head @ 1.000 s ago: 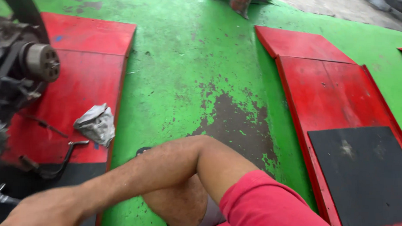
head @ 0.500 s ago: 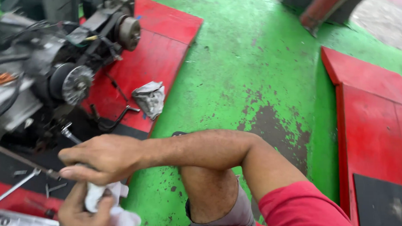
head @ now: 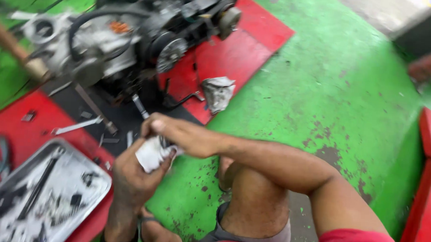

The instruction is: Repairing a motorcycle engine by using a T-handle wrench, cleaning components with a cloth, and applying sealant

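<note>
here, left hand [head: 135, 173] cups crumpled white rag [head: 152, 153], fingers curled round it; right hand [head: 177, 134] pinches rag's top from above, over green painted floor [head: 321, 91]. grey engine assembly [head: 132, 32] beyond, dented metal tray [head: 87, 171] beside left hand.

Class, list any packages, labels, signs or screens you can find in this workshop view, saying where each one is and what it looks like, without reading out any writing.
None show: no package, label, sign or screen can be made out.
Nearest thing: a crumpled grey-white rag lying on the edge of the red ramp.
Another pale cloth is held between the left hand and the right hand.
</note>
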